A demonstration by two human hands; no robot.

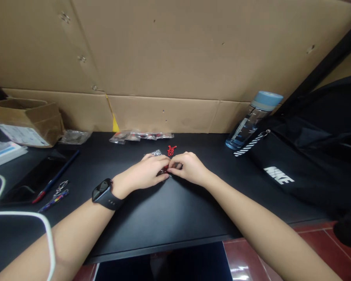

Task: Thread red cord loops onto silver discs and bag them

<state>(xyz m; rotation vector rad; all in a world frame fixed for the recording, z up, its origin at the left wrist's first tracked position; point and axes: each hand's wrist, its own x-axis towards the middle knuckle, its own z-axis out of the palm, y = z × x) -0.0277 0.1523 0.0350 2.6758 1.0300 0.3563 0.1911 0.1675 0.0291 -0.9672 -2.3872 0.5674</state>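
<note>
Over the middle of the black desk my left hand [153, 171] and my right hand [188, 168] meet at the fingertips. Between them shows a small shiny red item [163, 169], mostly hidden by the fingers, so its kind is unclear. The left fingers close over it from the left, while my right thumb and index finger pinch at its right side. A piece of clear crinkled plastic [156, 152] sticks out behind the left hand. Just beyond the fingers lies a knotted red cord [171, 150]. A black smartwatch [102, 190] is on the left wrist.
Several small clear packets [140, 136] lie along the cardboard back wall. An open cardboard box [43, 123], a dark tablet [38, 175], a pen [57, 175] and a white cable [46, 226] are left. A blue-lidded bottle [248, 121] and black bag [298, 171] stand right.
</note>
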